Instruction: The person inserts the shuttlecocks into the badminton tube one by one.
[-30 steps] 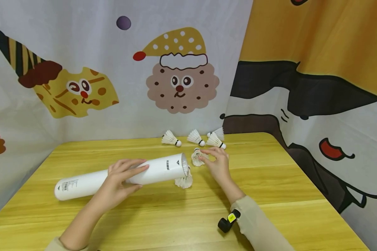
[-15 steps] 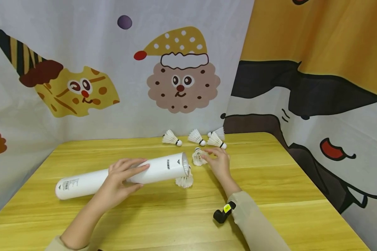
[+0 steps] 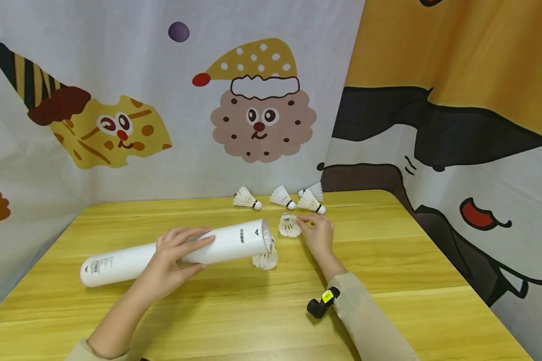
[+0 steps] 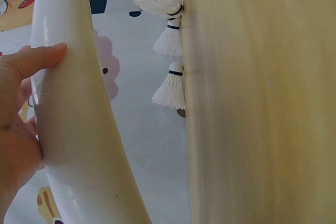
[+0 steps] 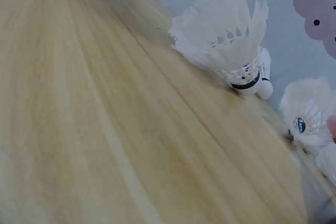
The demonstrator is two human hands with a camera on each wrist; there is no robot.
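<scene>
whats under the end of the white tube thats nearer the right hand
In the head view, one shuttlecock shows there, its feathery part sticking out below the white tube. The tube covers the rest, so its cork cannot be made out.

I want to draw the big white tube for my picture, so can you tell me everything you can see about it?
The tube is long, round and white, with a smooth, slightly shiny surface. Dark print and a small dark triangle show near each end. The end on the right of the head view has a round rim and looks open. It slants up toward that end, above the table. The left hand grips it around the middle. Whether it touches the shuttlecock half hidden behind it, I can't tell.
</scene>
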